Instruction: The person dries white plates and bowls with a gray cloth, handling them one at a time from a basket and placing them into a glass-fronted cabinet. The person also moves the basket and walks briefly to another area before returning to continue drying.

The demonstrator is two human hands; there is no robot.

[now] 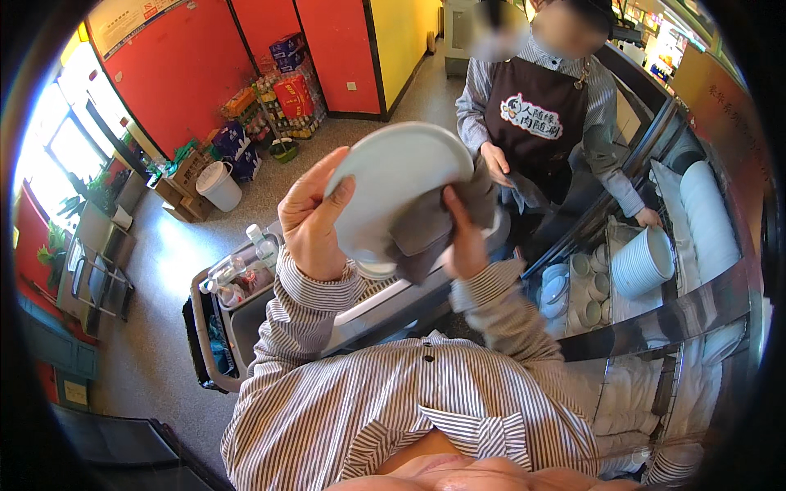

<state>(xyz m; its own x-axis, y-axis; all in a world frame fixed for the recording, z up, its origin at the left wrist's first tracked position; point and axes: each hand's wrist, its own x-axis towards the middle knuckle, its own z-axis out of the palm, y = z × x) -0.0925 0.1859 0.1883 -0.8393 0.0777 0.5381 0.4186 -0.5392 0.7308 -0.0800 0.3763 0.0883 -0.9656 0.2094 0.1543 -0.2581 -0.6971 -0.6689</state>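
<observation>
A pale, round plate (399,166) is raised in front of my chest, its face tilted up. My left hand (316,218) grips it by the left edge, thumb on top. In my right hand (470,236) is a dark grey-brown cloth (424,227), which lies against the plate's lower right part and covers that stretch of its rim. The right hand looks slightly blurred. Under the plate, part of another white dish (376,270) shows above the cart; the rest of it is hidden.
A grey cart (245,334) with plastic bottles (263,245) stands before me. At right, a co-worker in a dark apron (534,123) holds a grey cloth (525,191) and touches a plate stack (642,261) in an open dish cabinet (651,325). A white bucket (219,186) stands farther back.
</observation>
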